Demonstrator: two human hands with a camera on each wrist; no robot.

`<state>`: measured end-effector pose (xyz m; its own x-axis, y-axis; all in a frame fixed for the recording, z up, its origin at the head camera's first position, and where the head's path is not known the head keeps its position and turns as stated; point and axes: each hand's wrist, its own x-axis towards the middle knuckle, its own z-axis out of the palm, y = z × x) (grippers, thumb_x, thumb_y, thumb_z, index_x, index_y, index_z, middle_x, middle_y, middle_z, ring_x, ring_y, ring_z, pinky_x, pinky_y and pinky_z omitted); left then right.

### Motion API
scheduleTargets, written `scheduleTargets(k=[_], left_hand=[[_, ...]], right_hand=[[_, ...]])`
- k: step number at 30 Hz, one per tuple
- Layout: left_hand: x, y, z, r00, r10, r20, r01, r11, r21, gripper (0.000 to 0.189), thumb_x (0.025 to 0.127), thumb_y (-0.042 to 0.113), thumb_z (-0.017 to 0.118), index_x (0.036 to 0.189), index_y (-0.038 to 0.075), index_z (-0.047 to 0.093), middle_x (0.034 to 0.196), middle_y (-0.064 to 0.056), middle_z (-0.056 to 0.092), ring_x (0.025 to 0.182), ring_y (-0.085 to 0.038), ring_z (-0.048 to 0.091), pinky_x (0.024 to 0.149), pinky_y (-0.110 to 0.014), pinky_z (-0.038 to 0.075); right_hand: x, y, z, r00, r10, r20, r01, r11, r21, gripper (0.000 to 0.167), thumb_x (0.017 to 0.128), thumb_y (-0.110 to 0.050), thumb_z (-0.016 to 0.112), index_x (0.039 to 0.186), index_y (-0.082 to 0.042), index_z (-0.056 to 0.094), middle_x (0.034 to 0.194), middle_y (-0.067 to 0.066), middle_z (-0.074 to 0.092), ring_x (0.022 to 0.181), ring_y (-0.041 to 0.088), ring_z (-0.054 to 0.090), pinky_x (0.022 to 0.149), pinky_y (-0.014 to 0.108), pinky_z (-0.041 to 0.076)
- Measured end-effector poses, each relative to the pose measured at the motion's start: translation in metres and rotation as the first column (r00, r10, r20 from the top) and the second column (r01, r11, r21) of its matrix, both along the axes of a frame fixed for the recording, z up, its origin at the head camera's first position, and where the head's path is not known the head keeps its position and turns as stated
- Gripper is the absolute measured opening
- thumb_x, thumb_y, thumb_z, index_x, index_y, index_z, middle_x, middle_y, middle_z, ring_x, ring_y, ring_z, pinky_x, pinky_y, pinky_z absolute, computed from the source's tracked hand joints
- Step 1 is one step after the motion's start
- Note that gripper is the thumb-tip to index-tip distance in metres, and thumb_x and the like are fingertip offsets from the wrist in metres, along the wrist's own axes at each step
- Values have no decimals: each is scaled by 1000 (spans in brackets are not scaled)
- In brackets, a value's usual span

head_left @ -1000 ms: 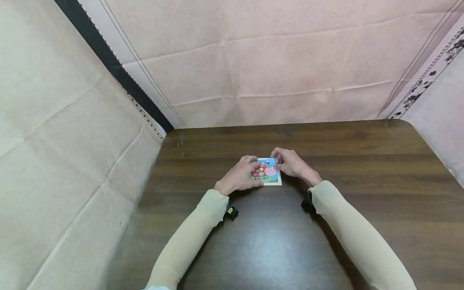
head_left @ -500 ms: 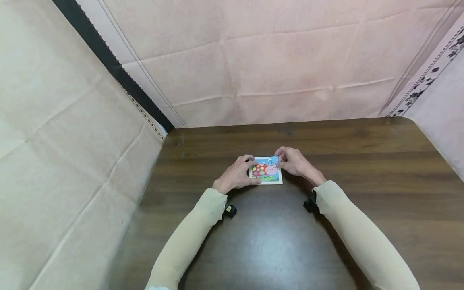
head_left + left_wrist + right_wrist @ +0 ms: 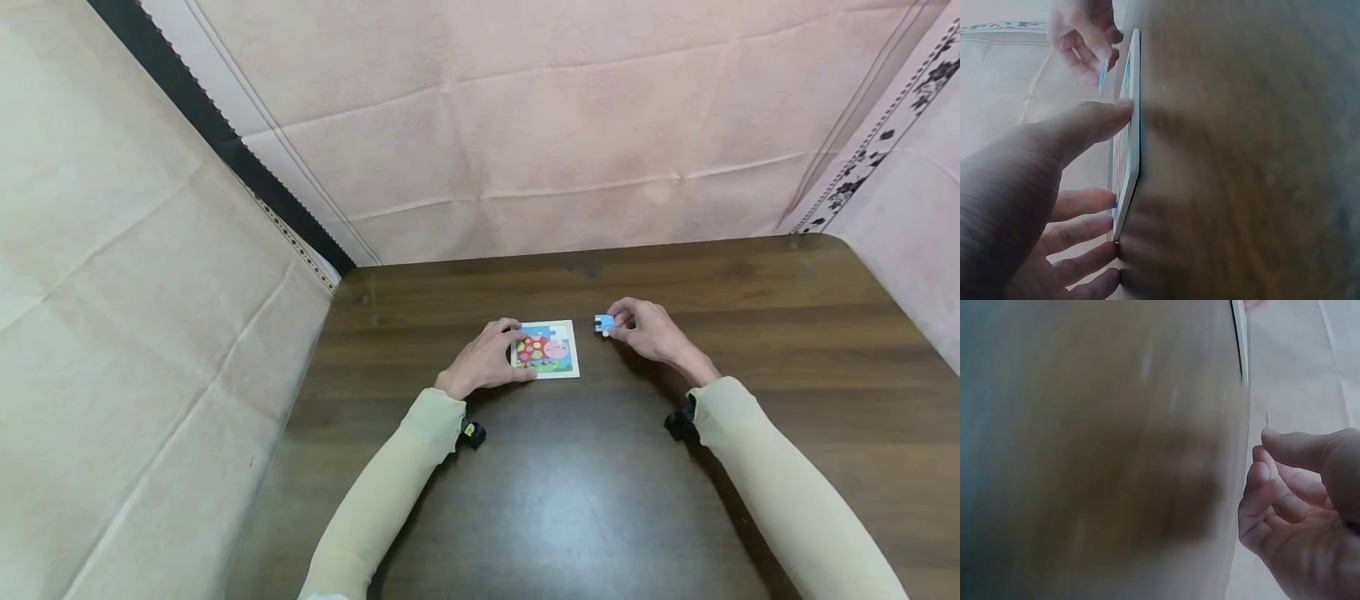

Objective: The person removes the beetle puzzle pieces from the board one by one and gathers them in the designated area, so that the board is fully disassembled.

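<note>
The right hand (image 3: pixel 651 332) pinches a blue puzzle piece (image 3: pixel 603 323) near a white-framed puzzle (image 3: pixel 549 351). The left hand (image 3: pixel 485 357) (fingers spread) rests on the latter.

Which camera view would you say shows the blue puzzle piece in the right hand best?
The head view, because the puzzle piece shows its blue face, held in the right hand. The left wrist view has it nearly edge-on, a narrow strip; the right wrist view, only a thin sliver of its edge.
</note>
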<state>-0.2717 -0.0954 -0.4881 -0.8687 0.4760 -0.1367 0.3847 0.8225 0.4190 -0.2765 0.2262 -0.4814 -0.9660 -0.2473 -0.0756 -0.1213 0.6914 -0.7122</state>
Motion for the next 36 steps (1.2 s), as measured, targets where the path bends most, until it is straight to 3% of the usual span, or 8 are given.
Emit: scheduleTargets(k=[19,36], left_hand=[[0,-5,0,1000,16,12,-16,1000,20,77,93,49,86,156,14,61,169,-7,45,153,-30,42,124,-54,47],[-3,0,0,1000,5,19,-6,1000,14,78,93,50,86,157,13,60,169,-7,44,151,-29,43,123,-52,48]], right_hand=[[-2,74,0,997,-77,13,75,994,82,31,109,-8,62,135,9,62,119,27,69,108,37,65,97,51,50],[-7,92,0,996,-74,45,70,993,91,31,107,-6,66,133,10,63,117,26,67,104,32,63,84,27,47]])
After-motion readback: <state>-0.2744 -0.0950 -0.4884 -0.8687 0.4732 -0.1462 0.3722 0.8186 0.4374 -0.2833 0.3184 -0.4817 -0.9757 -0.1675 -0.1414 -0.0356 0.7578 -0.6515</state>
